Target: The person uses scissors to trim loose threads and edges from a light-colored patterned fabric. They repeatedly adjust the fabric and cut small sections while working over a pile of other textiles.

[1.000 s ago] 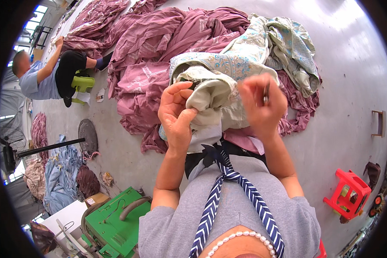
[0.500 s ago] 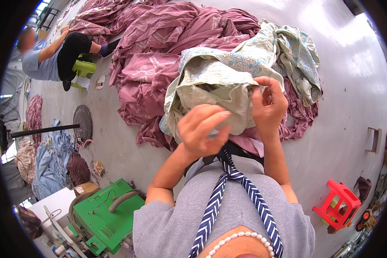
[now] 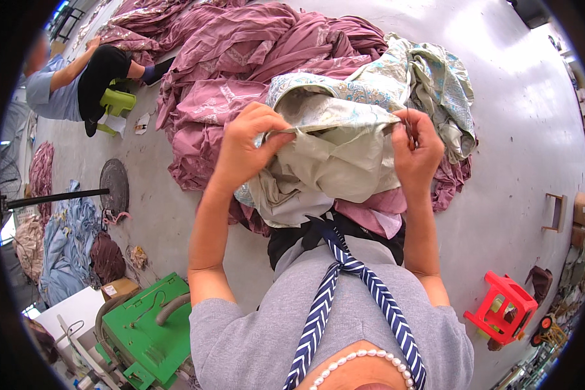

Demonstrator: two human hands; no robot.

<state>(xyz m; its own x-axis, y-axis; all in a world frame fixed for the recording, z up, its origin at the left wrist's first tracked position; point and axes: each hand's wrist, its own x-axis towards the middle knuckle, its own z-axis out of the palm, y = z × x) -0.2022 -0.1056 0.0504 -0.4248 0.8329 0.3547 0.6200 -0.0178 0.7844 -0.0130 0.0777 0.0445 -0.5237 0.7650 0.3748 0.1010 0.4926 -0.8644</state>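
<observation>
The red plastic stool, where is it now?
In the head view, the red plastic stool stands on the grey floor at lower right, beyond the person's right elbow.

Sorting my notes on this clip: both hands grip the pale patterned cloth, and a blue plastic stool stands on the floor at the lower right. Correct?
Not quite: the head view shows the plastic stool is red, not blue. Both the left hand and right hand do grip the pale patterned cloth.

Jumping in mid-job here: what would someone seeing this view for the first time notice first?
Dead centre, the left hand and right hand pinch the top edge of a pale cream cloth with blue patterning, stretched between them. Behind it, a big heap of mauve fabric spreads over the grey floor. At the edges, a green machine sits lower left and a red plastic stool lower right.
</observation>
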